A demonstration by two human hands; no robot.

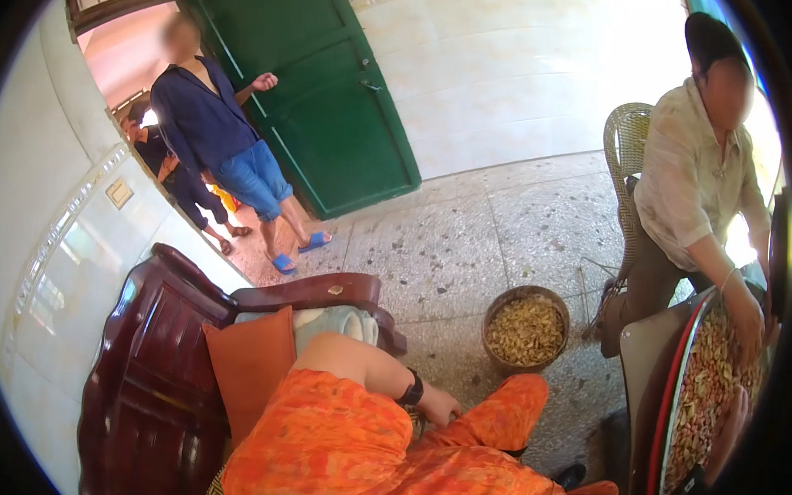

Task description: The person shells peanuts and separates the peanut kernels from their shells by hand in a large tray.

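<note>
My left hand point(443, 407) is low beside my orange-clad knee, a black band around its wrist. Its fingers look curled, and what they hold, if anything, is hidden. At the right edge, my right hand point(732, 427) lies over a red-rimmed round tray point(667, 414), its fingers seemingly stretched out; shadow darkens part of it. Shelled and unshelled peanuts point(697, 406) cover the tray, pinkish kernels mixed with tan shells. Across from me, a seated person's hand point(745, 325) reaches into the same peanuts.
A round basin point(562, 342) filled with tan shells stands on the speckled floor. The seated person is on a wicker chair point(624, 138). A dark wooden bench point(139, 374) carries an orange cushion point(251, 365). People stand at the doorway by a green door point(323, 97).
</note>
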